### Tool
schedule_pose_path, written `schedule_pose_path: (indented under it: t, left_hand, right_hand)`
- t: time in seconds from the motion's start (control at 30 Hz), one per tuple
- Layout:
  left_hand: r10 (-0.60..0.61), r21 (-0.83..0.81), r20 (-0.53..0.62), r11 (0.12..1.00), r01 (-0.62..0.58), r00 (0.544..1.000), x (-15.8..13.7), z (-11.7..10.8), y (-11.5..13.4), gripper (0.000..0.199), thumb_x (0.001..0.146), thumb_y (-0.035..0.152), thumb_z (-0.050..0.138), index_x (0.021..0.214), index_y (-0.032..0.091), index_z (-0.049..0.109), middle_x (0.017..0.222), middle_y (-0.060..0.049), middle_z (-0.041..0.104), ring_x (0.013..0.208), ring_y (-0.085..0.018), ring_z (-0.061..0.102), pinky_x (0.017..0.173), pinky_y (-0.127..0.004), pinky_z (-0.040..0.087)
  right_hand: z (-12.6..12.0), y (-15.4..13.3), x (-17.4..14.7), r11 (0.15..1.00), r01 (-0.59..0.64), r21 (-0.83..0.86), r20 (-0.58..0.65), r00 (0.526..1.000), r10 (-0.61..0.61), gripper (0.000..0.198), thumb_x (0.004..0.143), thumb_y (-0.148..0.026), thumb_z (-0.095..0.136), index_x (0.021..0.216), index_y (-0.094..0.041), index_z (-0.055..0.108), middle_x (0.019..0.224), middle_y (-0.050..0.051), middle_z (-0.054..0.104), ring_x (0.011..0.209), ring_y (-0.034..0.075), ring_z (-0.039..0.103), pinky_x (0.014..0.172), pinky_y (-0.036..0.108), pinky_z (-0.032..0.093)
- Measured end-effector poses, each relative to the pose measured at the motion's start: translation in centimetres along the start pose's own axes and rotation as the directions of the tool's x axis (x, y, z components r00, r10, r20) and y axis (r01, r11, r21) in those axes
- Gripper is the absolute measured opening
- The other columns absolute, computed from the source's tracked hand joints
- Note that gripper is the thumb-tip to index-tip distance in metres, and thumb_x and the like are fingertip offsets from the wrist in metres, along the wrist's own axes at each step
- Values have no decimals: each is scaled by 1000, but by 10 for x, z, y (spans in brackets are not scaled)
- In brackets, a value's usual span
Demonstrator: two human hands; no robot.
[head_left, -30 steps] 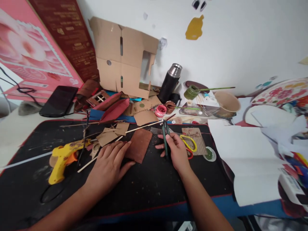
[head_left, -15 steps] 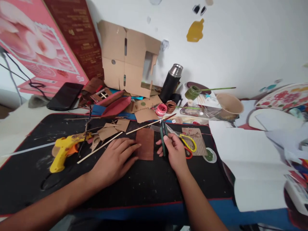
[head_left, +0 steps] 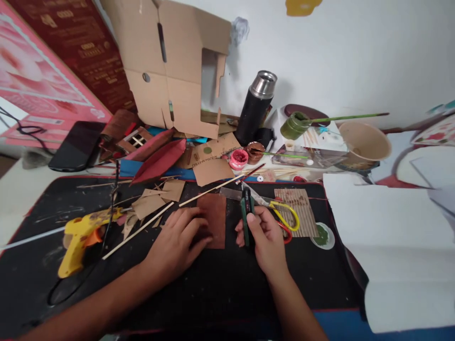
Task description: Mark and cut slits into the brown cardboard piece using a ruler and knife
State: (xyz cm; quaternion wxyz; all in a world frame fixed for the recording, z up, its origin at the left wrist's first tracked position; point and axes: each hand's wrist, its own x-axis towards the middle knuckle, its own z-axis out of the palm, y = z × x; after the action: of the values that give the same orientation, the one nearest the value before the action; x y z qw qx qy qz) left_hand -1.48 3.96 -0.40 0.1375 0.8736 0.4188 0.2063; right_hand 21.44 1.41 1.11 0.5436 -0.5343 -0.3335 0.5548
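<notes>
Near the centre of the frame, a brown rectangular card (head_left: 216,220) lies flat on the black mat (head_left: 227,289). The left hand (head_left: 177,239) overlaps the card's left edge, its grip loose with fingers extended and slightly apart. Just right of centre, the right hand (head_left: 268,239) has its grip clamped around a dark green tool (head_left: 246,203), which points toward the top of the frame. Scissors (head_left: 276,205) lie partly behind that hand, and a yellow glue gun (head_left: 76,234) rests at the lower left.
</notes>
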Motion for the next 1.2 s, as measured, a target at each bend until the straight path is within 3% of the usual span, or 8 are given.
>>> schedule_pose_path:
  t: [0.17, 0.3, 0.37, 0.6, 0.73, 0.87, 1.1, 1.2]
  left_hand:
    - [8, 77, -42, 997, -4, 999, 1, 1, 1, 49, 101, 37, 62, 146, 18, 54, 131, -15, 67, 119, -31, 62, 104, -50, 51]
    - [57, 43, -46, 998, -55, 997, 1, 0, 4, 23, 102, 32, 61, 120, 19, 64, 122, -11, 71, 114, -28, 65, 102, -46, 52]
    - [54, 53, -59, 997, -51, 997, 1, -1, 5, 19, 102, 31, 61, 115, 18, 63, 119, -11, 71, 112, -27, 65, 101, -44, 52]
    - [69, 107, -43, 992, -64, 997, 1, 2, 4, 34, 102, 31, 60, 135, 19, 63, 126, -11, 71, 115, -28, 64, 101, -45, 53]
    - [52, 92, -32, 995, -49, 998, -2, 4, -1, 29, 101, 28, 61, 129, 21, 66, 126, -11, 71, 115, -28, 64, 99, -44, 52]
    - [7, 43, -40, 999, -5, 999, -6, 4, -2, 11, 99, 27, 63, 107, 21, 66, 125, -11, 72, 114, -26, 65, 98, -41, 51]
    - [59, 116, -41, 992, -54, 997, -1, 3, 2, 36, 103, 31, 58, 137, 22, 61, 128, -11, 71, 117, -28, 63, 99, -44, 51]
    - [87, 122, -42, 989, -82, 995, -1, 2, 3, 34, 102, 31, 59, 134, 21, 63, 129, -11, 71, 117, -29, 63, 100, -45, 51]
  right_hand:
    - [2, 4, -3, 999, -18, -33, 81, 996, 21, 36, 93, -56, 75, 94, -22, 62, 72, -1, 73, 49, 12, 63, 46, 22, 51]
    - [4, 4, -7, 1000, -23, 11, 107, 994, 22, 37, 92, -55, 75, 94, -21, 61, 72, -2, 73, 48, 10, 62, 46, 20, 50]
    - [4, 3, -9, 996, -65, 60, 117, 991, 58, 38, 91, -57, 75, 95, -21, 60, 71, -2, 74, 47, 10, 62, 44, 20, 50]
    - [4, 4, -9, 973, -160, 167, 152, 979, 135, 46, 88, -63, 77, 92, -22, 57, 69, -3, 72, 44, 10, 59, 42, 20, 48]
    - [8, 10, -13, 981, -166, 96, 146, 978, 151, 45, 92, -64, 73, 96, -21, 59, 72, -2, 71, 48, 9, 59, 45, 19, 48]
    - [8, 12, -17, 984, -173, -35, 160, 971, 176, 44, 95, -63, 70, 102, -21, 62, 75, -1, 71, 53, 9, 61, 49, 19, 48]
    - [6, 5, -12, 987, -160, 36, 150, 977, 153, 43, 94, -62, 72, 97, -20, 61, 72, -2, 71, 50, 9, 61, 47, 19, 49]
    - [5, 4, -11, 989, -132, 63, 134, 983, 122, 42, 94, -60, 73, 96, -20, 61, 72, -1, 72, 49, 10, 62, 46, 20, 51]
